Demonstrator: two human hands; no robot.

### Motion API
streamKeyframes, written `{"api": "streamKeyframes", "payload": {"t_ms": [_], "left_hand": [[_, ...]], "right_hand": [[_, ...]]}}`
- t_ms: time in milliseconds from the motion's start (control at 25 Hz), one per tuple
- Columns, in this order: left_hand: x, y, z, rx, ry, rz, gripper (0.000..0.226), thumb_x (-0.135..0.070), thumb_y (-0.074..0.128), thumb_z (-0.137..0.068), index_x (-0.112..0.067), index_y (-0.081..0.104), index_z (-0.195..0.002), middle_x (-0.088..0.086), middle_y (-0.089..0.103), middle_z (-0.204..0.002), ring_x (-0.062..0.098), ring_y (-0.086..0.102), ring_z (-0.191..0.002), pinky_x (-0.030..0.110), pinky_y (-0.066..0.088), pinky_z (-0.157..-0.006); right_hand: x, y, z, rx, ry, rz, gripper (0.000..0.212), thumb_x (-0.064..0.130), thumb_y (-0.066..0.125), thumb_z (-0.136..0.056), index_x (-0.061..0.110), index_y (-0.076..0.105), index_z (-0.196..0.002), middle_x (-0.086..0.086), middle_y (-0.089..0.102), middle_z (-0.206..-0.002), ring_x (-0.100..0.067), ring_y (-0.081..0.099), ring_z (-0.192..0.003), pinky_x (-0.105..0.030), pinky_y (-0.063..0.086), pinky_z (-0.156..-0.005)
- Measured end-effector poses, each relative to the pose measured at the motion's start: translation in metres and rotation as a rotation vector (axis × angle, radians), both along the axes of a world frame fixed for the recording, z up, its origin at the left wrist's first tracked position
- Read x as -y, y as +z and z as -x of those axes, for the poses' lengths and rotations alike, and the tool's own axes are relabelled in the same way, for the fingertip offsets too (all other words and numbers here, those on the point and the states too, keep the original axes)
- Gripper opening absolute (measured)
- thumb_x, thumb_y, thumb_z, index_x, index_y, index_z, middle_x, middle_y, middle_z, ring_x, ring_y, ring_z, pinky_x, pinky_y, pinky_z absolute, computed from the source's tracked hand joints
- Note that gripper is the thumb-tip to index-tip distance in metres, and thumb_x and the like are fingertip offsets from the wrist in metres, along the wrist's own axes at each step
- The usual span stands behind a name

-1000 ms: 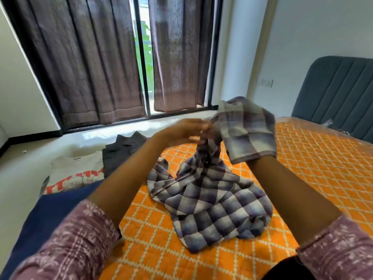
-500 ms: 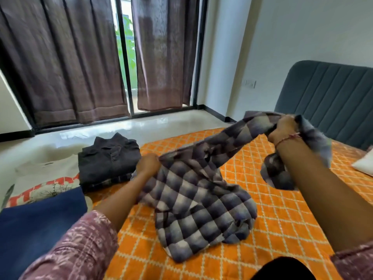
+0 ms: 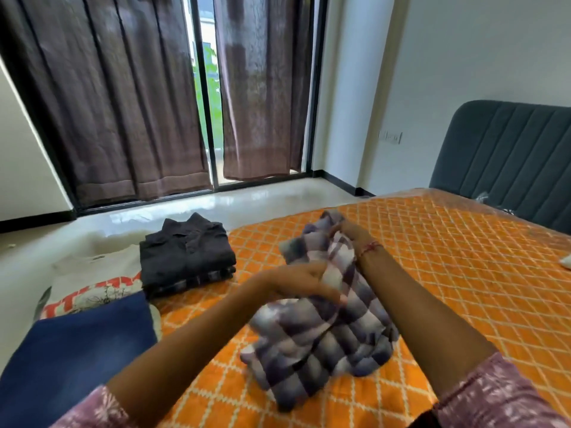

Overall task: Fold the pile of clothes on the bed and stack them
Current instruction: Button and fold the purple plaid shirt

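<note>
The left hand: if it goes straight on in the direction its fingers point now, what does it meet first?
The left hand points to the right, into the checked shirt that it already grips. Just behind that cloth is the right forearm; depth is unclear, so this is likely, not sure.

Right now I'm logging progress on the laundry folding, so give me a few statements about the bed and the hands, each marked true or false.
1. Both hands grip the checked shirt. True: the left hand and the right hand both hold its cloth.
2. The checked shirt lies neatly folded. False: it is bunched up.
3. A folded dark grey shirt lies at the left of the orange bedspread. True.
4. The curtains are fully closed. False: a gap between them shows the window.
5. The headboard is orange. False: it is dark blue-grey.
</note>
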State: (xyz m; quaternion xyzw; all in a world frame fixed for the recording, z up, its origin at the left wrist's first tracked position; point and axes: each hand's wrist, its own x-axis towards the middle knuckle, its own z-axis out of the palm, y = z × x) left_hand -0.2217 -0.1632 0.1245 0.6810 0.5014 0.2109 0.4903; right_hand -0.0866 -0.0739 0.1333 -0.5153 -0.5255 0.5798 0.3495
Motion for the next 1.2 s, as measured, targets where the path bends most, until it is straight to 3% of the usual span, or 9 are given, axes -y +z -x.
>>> {"api": "streamKeyframes", "payload": {"t_ms": [120,200,320,480,560,680,840,1040,1200], "left_hand": [[-0.011,-0.002,0.061,0.323,0.25,0.023,0.024,-0.002,0.055,-0.092,-0.014,0.058,-0.113,0.006,0.066,-0.099,0.016,0.062,-0.088,0.02,0.053,-0.071],[-0.033,-0.002,0.096,0.0,0.621,-0.17,0.07,-0.013,0.071,-0.083,-0.014,0.033,-0.141,0.015,0.051,-0.127,0.027,0.05,-0.114,0.029,0.046,-0.092],[-0.058,0.009,0.094,-0.435,0.621,-0.314,0.117,-0.049,0.069,-0.059,-0.013,0.006,-0.151,0.017,0.029,-0.145,0.034,0.029,-0.136,0.04,0.027,-0.11],[-0.069,0.02,0.102,0.217,0.583,-0.126,0.091,-0.018,0.062,-0.09,-0.025,-0.006,-0.15,0.005,0.055,-0.112,0.02,0.059,-0.098,0.035,0.046,-0.082],[-0.069,0.014,0.096,0.206,0.522,-0.055,0.093,-0.012,0.057,-0.093,-0.019,-0.016,-0.15,0.004,0.056,-0.121,0.019,0.056,-0.105,0.037,0.046,-0.085],[-0.08,0.012,0.059,0.078,0.524,-0.341,0.046,-0.009,0.058,-0.092,-0.003,0.045,-0.136,-0.001,0.058,-0.123,0.0,0.047,-0.116,0.026,0.038,-0.099],[-0.096,0.046,0.062,0.534,0.887,-0.491,0.027,-0.007,0.055,-0.093,-0.014,0.06,-0.068,-0.007,0.063,-0.06,0.003,0.058,-0.056,0.023,0.047,-0.059],[-0.103,0.103,0.071,-0.193,0.698,-0.739,0.037,-0.015,0.061,-0.091,-0.009,0.05,-0.057,0.001,0.043,-0.053,0.006,0.039,-0.049,0.018,0.028,-0.046],[-0.115,0.135,0.027,-0.434,0.448,-0.935,0.016,-0.003,0.055,-0.088,0.005,0.068,-0.092,0.016,0.064,-0.082,0.02,0.058,-0.077,0.025,0.039,-0.066]], "right_hand": [[-0.041,0.03,0.005,-0.125,0.032,-0.052,0.019,-0.007,0.038,-0.072,0.004,0.053,-0.076,-0.01,0.043,-0.067,-0.024,0.05,-0.05,-0.025,0.047,-0.049],[-0.036,0.073,0.016,-0.254,0.064,-0.133,0.029,-0.011,0.029,-0.074,0.007,0.048,-0.061,-0.012,0.047,-0.056,-0.024,0.053,-0.047,-0.021,0.048,-0.049],[-0.024,0.108,0.014,-0.435,0.178,-0.316,0.036,-0.011,0.024,-0.087,0.009,0.045,-0.065,0.003,0.052,-0.043,-0.012,0.053,-0.041,-0.014,0.045,-0.046],[-0.027,0.126,0.0,-0.597,0.129,-0.316,0.03,0.007,0.037,-0.096,0.019,0.047,-0.07,0.007,0.054,-0.048,-0.008,0.055,-0.045,-0.015,0.046,-0.05],[-0.026,0.123,-0.009,-0.648,0.188,-0.266,0.04,0.012,0.037,-0.097,0.022,0.051,-0.06,0.006,0.05,-0.046,-0.008,0.051,-0.042,-0.013,0.044,-0.048],[-0.037,0.119,-0.012,-0.698,0.159,-0.31,0.048,-0.002,0.032,-0.094,0.019,0.052,-0.055,0.007,0.049,-0.043,-0.005,0.05,-0.04,-0.014,0.042,-0.045],[-0.073,0.103,-0.033,-0.229,-0.095,-0.359,0.033,-0.012,0.032,-0.088,0.01,0.044,-0.066,0.006,0.052,-0.042,-0.004,0.049,-0.036,-0.014,0.04,-0.041],[-0.078,0.106,-0.044,0.906,0.195,-0.171,0.037,0.041,0.068,-0.084,0.005,0.06,-0.079,-0.018,0.059,-0.074,-0.017,0.051,-0.042,-0.018,0.042,-0.044],[-0.054,0.147,0.013,0.654,0.482,-0.754,0.071,0.024,0.081,-0.073,0.01,0.047,-0.133,-0.011,0.056,-0.128,-0.024,0.058,-0.11,-0.032,0.047,-0.092]]}}
